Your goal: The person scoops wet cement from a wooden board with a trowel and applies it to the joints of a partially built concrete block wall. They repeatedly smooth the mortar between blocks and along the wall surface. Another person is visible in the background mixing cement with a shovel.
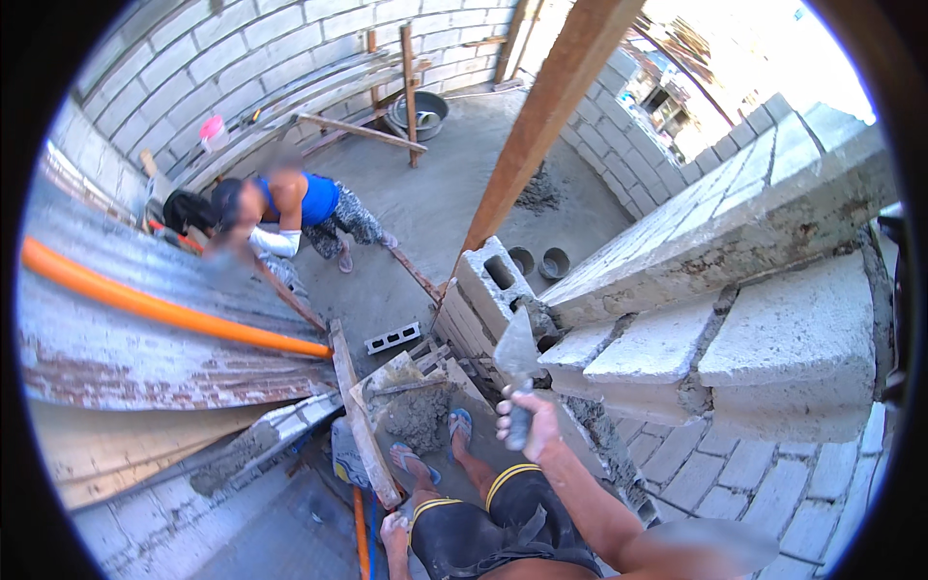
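My right hand [530, 421] is closed round the handle of a pointed trowel [517, 346]. The grey blade points away from me, in front of a hollow concrete block [491, 280] standing at the end of the block wall. Low in the view, my left hand [394, 532] hangs beside my thigh, close to the lower end of a wooden plank [360, 416]. Its fingers are too small and unclear to read. Wet mortar [418, 418] lies heaped on a board by my sandalled feet.
A wooden post [551, 126] slants up past the block. Rough block wall [773, 333] runs along my right. An orange pipe [174, 309] crosses metal sheeting at left. Another person [314, 198] bends over farther back. Another hollow block [393, 337] and buckets [554, 263] stand on the floor.
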Demonstrator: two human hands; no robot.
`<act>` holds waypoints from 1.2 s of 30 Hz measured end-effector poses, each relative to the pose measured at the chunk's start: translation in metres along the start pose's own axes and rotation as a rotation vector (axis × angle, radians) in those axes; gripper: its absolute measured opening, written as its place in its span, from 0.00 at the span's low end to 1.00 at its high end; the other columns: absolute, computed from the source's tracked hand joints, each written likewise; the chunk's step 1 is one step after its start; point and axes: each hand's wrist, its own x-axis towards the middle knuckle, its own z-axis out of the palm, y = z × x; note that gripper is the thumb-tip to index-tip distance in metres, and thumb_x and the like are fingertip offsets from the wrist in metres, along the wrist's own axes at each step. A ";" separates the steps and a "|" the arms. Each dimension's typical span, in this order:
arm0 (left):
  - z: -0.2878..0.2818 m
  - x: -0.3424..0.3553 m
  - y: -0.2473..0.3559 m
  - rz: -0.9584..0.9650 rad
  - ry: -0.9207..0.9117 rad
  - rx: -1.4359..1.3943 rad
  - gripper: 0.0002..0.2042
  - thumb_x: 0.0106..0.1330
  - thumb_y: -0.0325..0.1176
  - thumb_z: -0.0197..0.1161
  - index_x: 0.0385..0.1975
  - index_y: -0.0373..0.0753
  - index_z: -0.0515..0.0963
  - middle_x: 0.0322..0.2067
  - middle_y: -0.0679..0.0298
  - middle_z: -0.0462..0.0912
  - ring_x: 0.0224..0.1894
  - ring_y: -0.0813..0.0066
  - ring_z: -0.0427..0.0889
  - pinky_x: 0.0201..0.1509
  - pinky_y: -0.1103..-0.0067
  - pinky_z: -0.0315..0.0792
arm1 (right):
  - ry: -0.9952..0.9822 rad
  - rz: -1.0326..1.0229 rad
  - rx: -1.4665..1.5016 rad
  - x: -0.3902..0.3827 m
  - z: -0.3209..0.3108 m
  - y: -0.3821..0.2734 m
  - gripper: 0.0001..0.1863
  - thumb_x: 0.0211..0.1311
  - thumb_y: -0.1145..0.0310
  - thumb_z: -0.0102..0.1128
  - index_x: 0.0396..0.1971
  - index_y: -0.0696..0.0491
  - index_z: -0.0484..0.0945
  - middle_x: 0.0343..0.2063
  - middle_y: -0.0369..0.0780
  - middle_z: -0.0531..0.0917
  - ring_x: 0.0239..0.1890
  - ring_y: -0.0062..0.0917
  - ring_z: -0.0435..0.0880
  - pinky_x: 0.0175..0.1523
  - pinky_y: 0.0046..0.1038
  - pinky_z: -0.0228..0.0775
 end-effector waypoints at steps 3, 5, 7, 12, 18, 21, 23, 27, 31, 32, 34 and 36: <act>-0.045 -0.018 0.027 -0.046 -0.010 -0.073 0.12 0.57 0.24 0.59 0.41 0.32 0.76 0.31 0.60 0.82 0.29 0.76 0.81 0.34 0.81 0.75 | 0.070 -0.037 -0.150 0.006 -0.011 0.029 0.10 0.59 0.66 0.57 0.38 0.52 0.70 0.20 0.36 0.74 0.17 0.22 0.75 0.21 0.30 0.72; -0.067 -0.030 0.041 -0.051 -0.009 -0.067 0.12 0.60 0.27 0.59 0.44 0.34 0.74 0.32 0.62 0.80 0.30 0.77 0.80 0.34 0.81 0.74 | 0.033 -0.213 -0.161 0.015 -0.020 0.033 0.09 0.59 0.67 0.57 0.38 0.51 0.70 0.20 0.36 0.74 0.14 0.22 0.74 0.18 0.28 0.70; -0.096 -0.045 0.053 -0.041 0.012 -0.053 0.13 0.62 0.30 0.58 0.47 0.37 0.73 0.33 0.64 0.79 0.31 0.78 0.79 0.34 0.82 0.73 | 0.101 -0.063 -0.079 0.024 -0.033 0.029 0.10 0.60 0.66 0.58 0.37 0.50 0.69 0.17 0.35 0.73 0.11 0.20 0.71 0.13 0.24 0.66; -0.143 -0.046 0.086 -0.041 0.020 0.000 0.15 0.64 0.33 0.60 0.50 0.39 0.72 0.32 0.67 0.77 0.29 0.81 0.76 0.32 0.85 0.71 | 0.074 0.048 -0.034 0.045 -0.074 0.010 0.11 0.63 0.60 0.56 0.40 0.49 0.70 0.17 0.35 0.72 0.12 0.19 0.68 0.17 0.25 0.64; -0.139 -0.042 0.104 0.037 -0.047 0.141 0.15 0.65 0.33 0.59 0.50 0.40 0.73 0.34 0.67 0.78 0.30 0.82 0.75 0.30 0.86 0.69 | 0.133 -0.078 0.287 0.032 -0.089 0.021 0.10 0.62 0.60 0.56 0.38 0.48 0.70 0.17 0.35 0.72 0.12 0.19 0.68 0.17 0.25 0.63; -0.138 -0.040 0.107 0.099 -0.120 0.113 0.15 0.64 0.33 0.59 0.50 0.40 0.73 0.35 0.67 0.77 0.31 0.82 0.74 0.31 0.86 0.69 | 0.160 -0.167 0.204 0.031 -0.072 0.021 0.10 0.62 0.60 0.56 0.39 0.48 0.70 0.18 0.35 0.73 0.13 0.20 0.69 0.17 0.25 0.64; -0.142 -0.040 0.103 0.093 -0.150 0.127 0.15 0.64 0.34 0.59 0.50 0.40 0.73 0.36 0.66 0.77 0.33 0.81 0.74 0.34 0.85 0.69 | 0.109 -0.229 0.177 0.037 -0.061 0.017 0.11 0.62 0.60 0.56 0.39 0.48 0.70 0.18 0.36 0.73 0.13 0.21 0.70 0.18 0.26 0.64; -0.152 -0.048 0.090 0.090 -0.152 0.160 0.15 0.64 0.34 0.59 0.50 0.39 0.73 0.36 0.65 0.77 0.35 0.80 0.74 0.35 0.84 0.70 | -0.026 -0.239 0.424 0.044 -0.050 0.017 0.12 0.63 0.56 0.55 0.39 0.48 0.72 0.18 0.35 0.72 0.14 0.21 0.70 0.19 0.26 0.65; -0.159 -0.062 0.082 0.106 -0.118 0.206 0.15 0.65 0.35 0.58 0.50 0.39 0.73 0.36 0.65 0.77 0.35 0.79 0.74 0.36 0.83 0.70 | 0.054 -0.205 0.556 0.037 -0.048 0.025 0.13 0.64 0.55 0.54 0.37 0.49 0.73 0.17 0.35 0.72 0.14 0.21 0.69 0.19 0.26 0.63; -0.160 -0.067 0.078 0.105 -0.107 0.211 0.15 0.65 0.35 0.58 0.50 0.39 0.73 0.36 0.65 0.77 0.36 0.79 0.74 0.37 0.83 0.70 | 0.064 -0.212 0.529 0.035 -0.049 0.026 0.13 0.64 0.55 0.54 0.37 0.49 0.73 0.17 0.35 0.72 0.14 0.21 0.69 0.18 0.27 0.63; -0.159 -0.075 0.071 0.098 -0.094 0.226 0.15 0.65 0.35 0.58 0.50 0.39 0.73 0.37 0.65 0.77 0.36 0.78 0.74 0.37 0.82 0.70 | 0.085 -0.160 0.432 0.036 -0.049 0.026 0.13 0.63 0.55 0.54 0.39 0.49 0.72 0.17 0.35 0.71 0.14 0.21 0.70 0.18 0.27 0.63; -0.158 -0.081 0.067 0.097 -0.085 0.231 0.15 0.65 0.35 0.58 0.50 0.39 0.73 0.37 0.64 0.77 0.36 0.78 0.74 0.38 0.82 0.70 | -0.014 -0.293 0.252 0.041 -0.048 0.022 0.14 0.63 0.55 0.55 0.39 0.49 0.72 0.17 0.35 0.71 0.14 0.21 0.70 0.18 0.27 0.64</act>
